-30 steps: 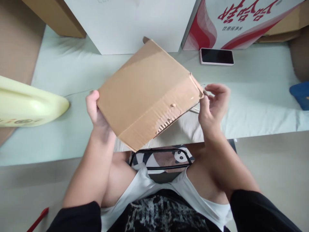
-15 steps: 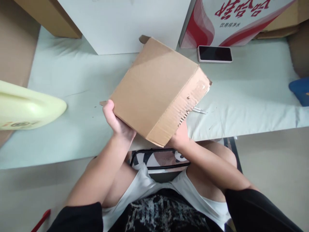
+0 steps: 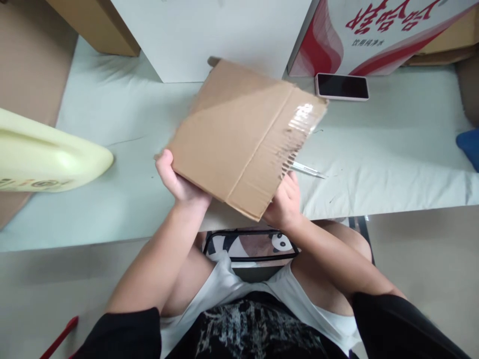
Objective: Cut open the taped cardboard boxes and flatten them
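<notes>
A brown cardboard box [image 3: 228, 129] is held tilted above the cloth-covered table. One flap, on its right, has a torn, ridged edge and a shiny strip of tape. My left hand [image 3: 183, 182] grips the box's lower left edge, thumb on top and the other fingers hidden beneath. At the lower right, under the torn flap, my right hand [image 3: 284, 199] has its fingers curled in at the flap's edge, partly covered by the cardboard. Just beyond that hand, a slim silvery tool [image 3: 309, 170] lies on the cloth, one end hidden by the box.
Behind the box stand a white carton [image 3: 213, 35] and a red-and-white water carton [image 3: 359, 45]. A phone [image 3: 342, 87] lies in front of the latter. At the left is a pale yellow plastic object [image 3: 48, 154]; a blue item [image 3: 467, 147] sits far right. The table's front edge runs above my knees.
The box has tipped so that its right flap faces up more and lies flatter, showing the tape. My right hand has come further out from under it. The view has shifted slightly.
</notes>
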A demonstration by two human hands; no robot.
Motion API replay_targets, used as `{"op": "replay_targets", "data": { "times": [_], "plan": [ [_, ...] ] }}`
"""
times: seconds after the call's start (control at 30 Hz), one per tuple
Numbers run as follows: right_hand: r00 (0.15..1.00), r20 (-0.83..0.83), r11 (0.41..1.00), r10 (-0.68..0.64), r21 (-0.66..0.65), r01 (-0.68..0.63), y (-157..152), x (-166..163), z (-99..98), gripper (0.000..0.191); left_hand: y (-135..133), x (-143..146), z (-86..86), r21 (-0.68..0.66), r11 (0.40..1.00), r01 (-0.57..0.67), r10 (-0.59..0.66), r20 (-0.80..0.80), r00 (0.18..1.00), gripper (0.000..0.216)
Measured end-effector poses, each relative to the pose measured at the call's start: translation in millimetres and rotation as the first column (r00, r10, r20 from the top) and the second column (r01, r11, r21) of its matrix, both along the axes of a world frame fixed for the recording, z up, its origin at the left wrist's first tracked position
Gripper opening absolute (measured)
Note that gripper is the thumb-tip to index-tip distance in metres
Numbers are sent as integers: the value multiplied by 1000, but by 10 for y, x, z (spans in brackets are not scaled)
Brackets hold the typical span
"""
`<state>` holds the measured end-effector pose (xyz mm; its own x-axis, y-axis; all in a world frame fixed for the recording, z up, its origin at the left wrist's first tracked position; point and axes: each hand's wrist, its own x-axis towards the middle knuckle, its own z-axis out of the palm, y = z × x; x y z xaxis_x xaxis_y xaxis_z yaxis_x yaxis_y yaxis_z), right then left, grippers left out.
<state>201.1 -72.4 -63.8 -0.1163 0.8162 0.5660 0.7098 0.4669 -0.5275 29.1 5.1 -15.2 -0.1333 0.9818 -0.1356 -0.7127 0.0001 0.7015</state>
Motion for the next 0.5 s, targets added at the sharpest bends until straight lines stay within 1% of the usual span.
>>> {"op": "replay_targets", "data": {
  "times": [0.03,0.07,0.1,0.13,0.2,0.23,0.27,0.3,0.33,0.4,0.43,0.5],
  "plan": [
    [999,35,994,-21,112,17,0,-14,70,29,10,-17,1,-6,1000,-19,19,-1,1000,40],
    [997,70,978,-18,206,3,1,-27,135,28,15,-37,8,-12,1000,-29,29,-5,1000,43],
    [994,107,962,16,268,-44,0,-38,192,26,16,-60,20,-17,1000,-21,21,-10,1000,46],
    [987,137,949,86,290,-123,-4,-45,238,24,13,-87,36,-22,1000,-9,9,-19,1000,48],
    [953,122,920,276,253,-299,-23,-37,296,27,6,-148,72,-46,999,5,-7,-47,999,52],
    [936,89,903,341,246,-352,-33,-18,311,30,6,-182,87,-59,998,6,-10,-64,998,52],
    [929,52,894,365,258,-366,-39,12,320,31,11,-218,96,-65,998,-1,-4,-82,997,52],
    [940,25,902,341,273,-335,-37,52,324,28,23,-254,99,-58,998,-19,13,-99,995,50],
    [961,12,923,278,274,-270,-25,100,325,23,40,-288,96,-35,998,-46,42,-114,993,48],
    [994,19,968,111,226,-112,27,205,312,10,83,-346,76,33,994,-107,110,-130,985,42],
    [998,33,984,46,172,-51,62,254,298,18,102,-366,63,58,989,-136,142,-132,981,41],
    [996,89,1000,-17,16,16,127,331,253,45,123,-383,43,71,985,-157,166,-133,977,42]
  ]
}}
